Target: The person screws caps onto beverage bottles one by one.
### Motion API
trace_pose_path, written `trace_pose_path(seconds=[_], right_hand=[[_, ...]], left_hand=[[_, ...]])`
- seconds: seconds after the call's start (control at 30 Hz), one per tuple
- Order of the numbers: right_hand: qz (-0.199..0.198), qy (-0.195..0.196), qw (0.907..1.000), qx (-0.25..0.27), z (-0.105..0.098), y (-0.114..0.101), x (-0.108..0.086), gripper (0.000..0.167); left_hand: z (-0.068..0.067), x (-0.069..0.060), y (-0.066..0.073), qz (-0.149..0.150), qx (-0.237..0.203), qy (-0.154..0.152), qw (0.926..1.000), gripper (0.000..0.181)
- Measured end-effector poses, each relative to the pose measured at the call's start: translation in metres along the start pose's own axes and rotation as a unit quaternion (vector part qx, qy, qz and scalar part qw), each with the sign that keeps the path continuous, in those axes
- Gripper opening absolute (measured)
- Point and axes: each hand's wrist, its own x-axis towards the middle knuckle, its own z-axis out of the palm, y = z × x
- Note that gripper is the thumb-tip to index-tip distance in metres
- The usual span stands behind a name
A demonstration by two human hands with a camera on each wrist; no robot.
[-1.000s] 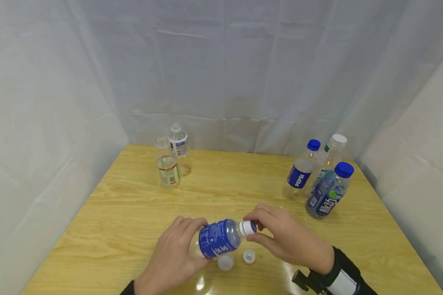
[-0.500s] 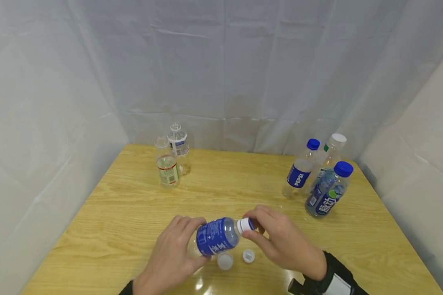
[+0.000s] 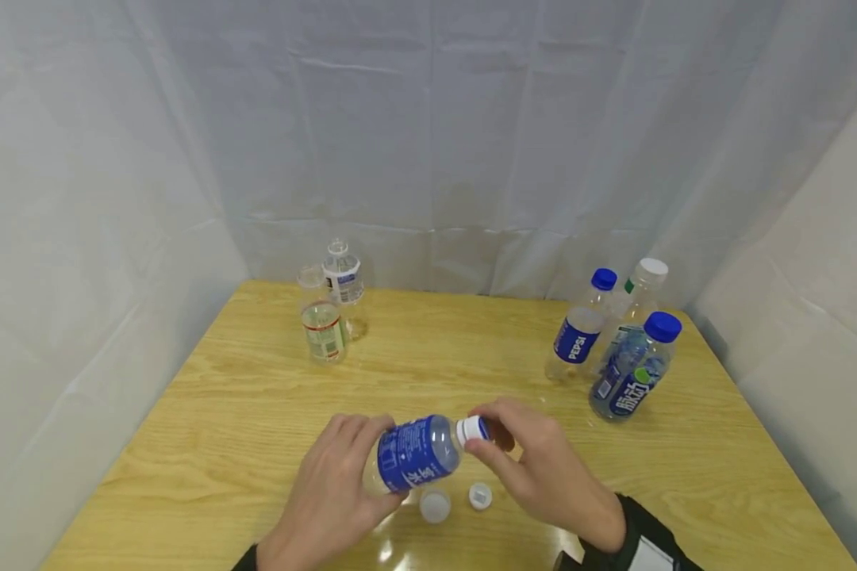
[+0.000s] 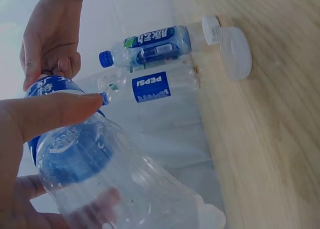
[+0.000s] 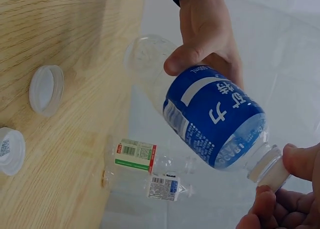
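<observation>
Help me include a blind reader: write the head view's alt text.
The left hand holds a blue-labelled bottle tilted over a wooden table while the right hand grips its cap. Two loose caps lie nearby; two bottles stand farther left, three capped bottles right.

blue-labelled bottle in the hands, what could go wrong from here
The right hand pinches the white screw cap, so it might slip and drop if it comes loose. The left hand grips the tilted blue-labelled bottle, which could twist in that grip. Either hand, moving low, could knock the larger loose cap or the smaller loose cap on the table.
</observation>
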Motion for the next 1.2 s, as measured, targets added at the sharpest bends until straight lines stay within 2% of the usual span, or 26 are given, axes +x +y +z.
trace_pose_path(seconds=[0.1,0.3,0.4,0.6,0.8,0.93,1.2], right_hand=[[-0.003,0.005,1.0,0.004,-0.003,0.001,0.003,0.02],[-0.003,-0.004,1.0,0.008,-0.011,0.002,0.013,0.021],[-0.007,0.008,0.9999,0.002,-0.019,0.003,0.017,0.023],[0.013,0.046,0.9973,-0.055,-0.045,0.007,0.021,0.026],[0.018,0.067,0.9897,-0.125,-0.068,0.024,0.021,0.028],[0.022,0.067,0.9833,-0.168,-0.082,0.038,0.02,0.031],[0.056,0.049,0.9728,-0.219,-0.105,0.063,0.016,0.032]], left_hand=[[0.001,0.002,0.001,0.005,0.003,0.009,0.9999,0.085],[0.0,0.0,0.003,-0.025,-0.012,-0.005,0.9996,0.09],[0.0,-0.001,0.003,-0.015,-0.021,-0.007,0.9996,0.092],[0.002,-0.002,-0.001,0.018,-0.024,0.011,0.9995,0.082],[0.004,-0.001,-0.003,0.019,-0.028,0.004,0.9994,0.063],[0.005,-0.001,-0.004,0.018,-0.034,0.0,0.9993,0.056],[0.008,0.001,-0.005,0.031,-0.034,0.01,0.9989,0.049]])
